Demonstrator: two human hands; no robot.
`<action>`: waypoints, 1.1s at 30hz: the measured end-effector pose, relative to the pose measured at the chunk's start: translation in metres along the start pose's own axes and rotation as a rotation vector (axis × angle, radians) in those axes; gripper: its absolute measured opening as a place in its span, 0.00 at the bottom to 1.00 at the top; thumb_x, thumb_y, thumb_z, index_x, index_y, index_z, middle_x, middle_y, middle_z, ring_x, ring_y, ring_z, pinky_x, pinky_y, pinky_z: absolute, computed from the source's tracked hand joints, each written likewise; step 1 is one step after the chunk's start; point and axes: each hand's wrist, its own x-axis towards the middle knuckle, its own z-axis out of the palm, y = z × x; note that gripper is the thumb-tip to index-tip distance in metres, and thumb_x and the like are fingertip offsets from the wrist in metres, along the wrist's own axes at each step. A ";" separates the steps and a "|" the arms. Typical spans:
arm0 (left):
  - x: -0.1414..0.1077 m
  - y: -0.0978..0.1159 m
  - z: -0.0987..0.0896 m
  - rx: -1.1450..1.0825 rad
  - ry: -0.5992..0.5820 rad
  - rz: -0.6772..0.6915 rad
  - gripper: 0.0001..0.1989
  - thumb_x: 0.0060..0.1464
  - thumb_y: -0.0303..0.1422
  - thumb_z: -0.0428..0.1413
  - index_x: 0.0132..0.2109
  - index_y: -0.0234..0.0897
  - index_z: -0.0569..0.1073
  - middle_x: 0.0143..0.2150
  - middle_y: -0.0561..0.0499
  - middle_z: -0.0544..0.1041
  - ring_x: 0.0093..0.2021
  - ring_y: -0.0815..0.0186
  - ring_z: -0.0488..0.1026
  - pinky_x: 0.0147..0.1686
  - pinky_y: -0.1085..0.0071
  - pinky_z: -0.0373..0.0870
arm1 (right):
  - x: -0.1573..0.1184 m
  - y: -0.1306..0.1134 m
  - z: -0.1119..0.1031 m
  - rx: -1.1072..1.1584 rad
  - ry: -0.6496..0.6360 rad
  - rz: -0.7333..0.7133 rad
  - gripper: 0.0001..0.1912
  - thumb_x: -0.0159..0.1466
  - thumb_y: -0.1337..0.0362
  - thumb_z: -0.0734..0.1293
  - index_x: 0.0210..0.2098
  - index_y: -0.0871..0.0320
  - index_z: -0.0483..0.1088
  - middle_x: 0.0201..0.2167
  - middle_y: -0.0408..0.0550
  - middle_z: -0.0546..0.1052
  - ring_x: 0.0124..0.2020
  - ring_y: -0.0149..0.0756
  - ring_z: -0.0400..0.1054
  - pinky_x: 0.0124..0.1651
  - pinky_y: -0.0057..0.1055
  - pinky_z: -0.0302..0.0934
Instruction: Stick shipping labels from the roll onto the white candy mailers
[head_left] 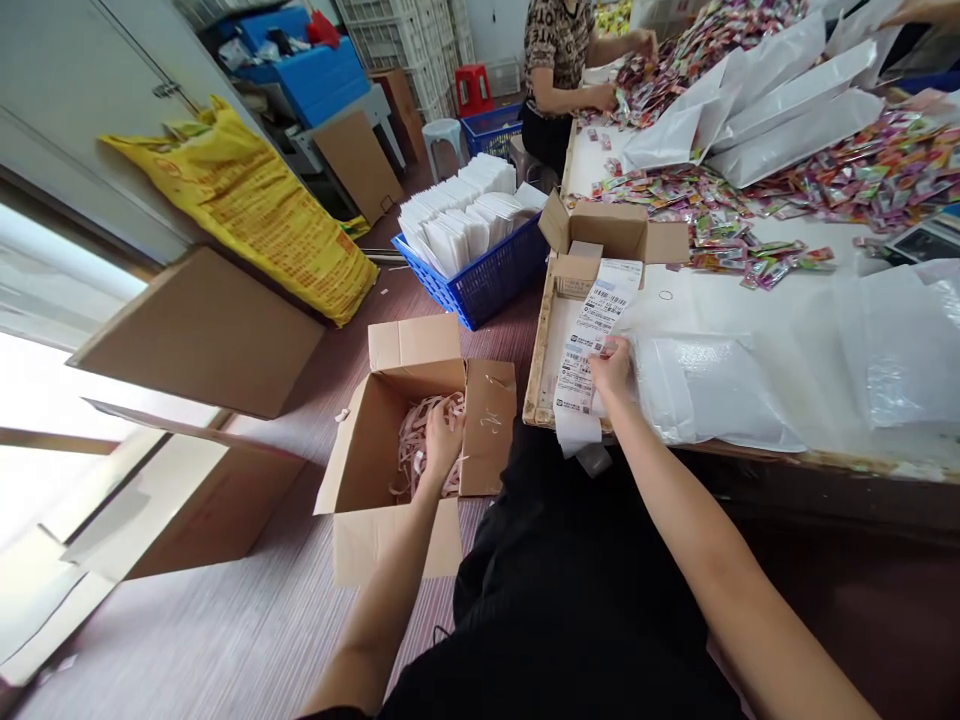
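Note:
My left hand [445,440] reaches down into an open cardboard box [367,440] on the floor. It is among a tangle of pale pink paper strips [412,440]; its fingers look curled, and what they hold, if anything, is hard to make out. At the table's corner, my right hand [613,372] pinches the right edge of a strip of printed shipping labels [592,320]. The labels come from a small open carton [664,243] and hang over the front edge. Just right of that hand lies a white padded plastic package [697,385].
A blue crate [487,285] of white packets stands beyond the floor box. Small colourful sachets [750,245] and white bags [795,130] cover the table's far part. Another person [559,70] sits at its far side. Cardboard sheets [202,330] and a yellow sack [255,200] stand left.

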 end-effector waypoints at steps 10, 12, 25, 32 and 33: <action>-0.010 0.184 0.044 -0.805 -0.601 0.240 0.21 0.57 0.48 0.58 0.41 0.32 0.79 0.38 0.45 0.81 0.38 0.62 0.76 0.40 0.69 0.72 | -0.074 -0.049 -0.078 0.286 -0.256 -0.274 0.19 0.60 0.55 0.71 0.49 0.53 0.71 0.41 0.47 0.78 0.40 0.36 0.72 0.45 0.35 0.67; -0.016 0.197 0.047 -0.865 -0.769 0.216 0.22 0.53 0.49 0.62 0.37 0.31 0.79 0.35 0.47 0.80 0.36 0.62 0.75 0.39 0.68 0.72 | -0.084 -0.054 -0.104 0.123 -0.237 -0.330 0.19 0.61 0.54 0.70 0.50 0.52 0.73 0.45 0.49 0.79 0.39 0.38 0.72 0.44 0.37 0.68; -0.015 0.214 0.092 -1.220 -0.838 -0.642 0.17 0.68 0.32 0.45 0.51 0.22 0.73 0.42 0.33 0.82 0.44 0.56 0.81 0.50 0.58 0.76 | -0.122 -0.081 -0.174 -0.123 -0.259 -0.593 0.07 0.65 0.59 0.66 0.30 0.51 0.72 0.33 0.49 0.73 0.39 0.43 0.68 0.44 0.43 0.64; -0.002 0.183 0.088 -1.017 -0.877 -0.588 0.16 0.66 0.33 0.51 0.53 0.27 0.73 0.42 0.36 0.83 0.43 0.55 0.82 0.47 0.55 0.78 | -0.023 -0.103 -0.221 0.200 0.246 -0.535 0.17 0.52 0.53 0.74 0.29 0.51 0.62 0.26 0.42 0.63 0.26 0.35 0.58 0.35 0.38 0.59; -0.003 0.179 0.088 -0.989 -0.897 -0.567 0.15 0.65 0.34 0.53 0.52 0.27 0.74 0.41 0.36 0.83 0.42 0.54 0.82 0.47 0.55 0.78 | -0.007 -0.088 -0.213 0.028 0.143 -0.429 0.17 0.51 0.52 0.73 0.29 0.52 0.62 0.26 0.42 0.64 0.26 0.35 0.58 0.35 0.39 0.60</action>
